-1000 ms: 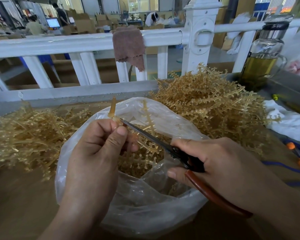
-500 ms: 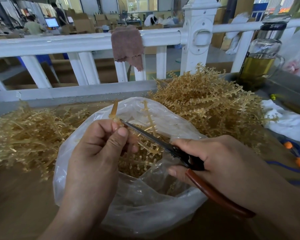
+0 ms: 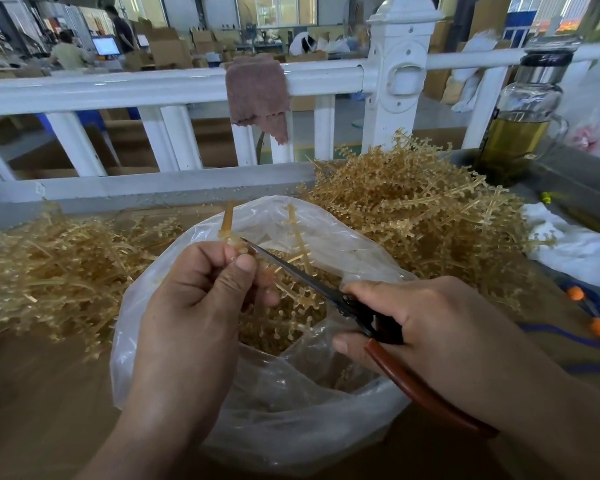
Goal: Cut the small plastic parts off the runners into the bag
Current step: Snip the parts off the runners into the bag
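- runner (image 3: 230, 221) is over the open bag (image 3: 291, 410), pinched upright in my left grip (image 3: 194, 299)
- my right grip (image 3: 430, 327) is wrapped round the scissors (image 3: 291, 270); blade tip at the runner above my thumb, probably touching
- bag sits on the bench (image 3: 42, 393) between the left pile (image 3: 49, 265) and right pile (image 3: 413, 209) of runners

The person is showing only two bare arms in the head view. The left grip (image 3: 201, 299) is looking broad across the back, with creased knuckles and a short, blunt left thumbnail (image 3: 246, 267). The left forearm (image 3: 146, 427) is running uncovered to the lower edge. The right grip (image 3: 430, 323) is looking broad too, its right thumbnail (image 3: 339, 342) trimmed short. The right forearm (image 3: 551, 427) is running uncovered to the lower right corner, widening under the wide-angle lens. Fine skin folds are showing over the finger joints of both.
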